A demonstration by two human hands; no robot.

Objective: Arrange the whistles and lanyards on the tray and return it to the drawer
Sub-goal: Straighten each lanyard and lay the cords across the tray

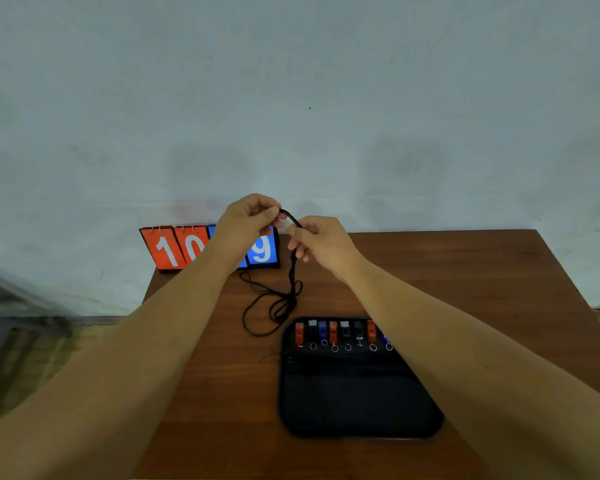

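A thin black cord lanyard [293,258] is held up above the brown wooden tabletop [465,271], beyond the far edge of the flat black rectangular tray [357,407]. Its top loop is pinched between the fingers of the left hand [248,216] and those of the right hand [317,239], both closed on the cord, close together. From the hands the cord's long axis runs straight down toward the tray; the slack is tangled in loops on the tabletop just off the tray's far-left corner. A row of small red, black and blue plastic whistles [342,334] lies along the tray's far edge; the near part of the tray is bare. The right hand is nearer the tray. The likely placing move is toward the person, down onto that bare part. No drawer is in view.
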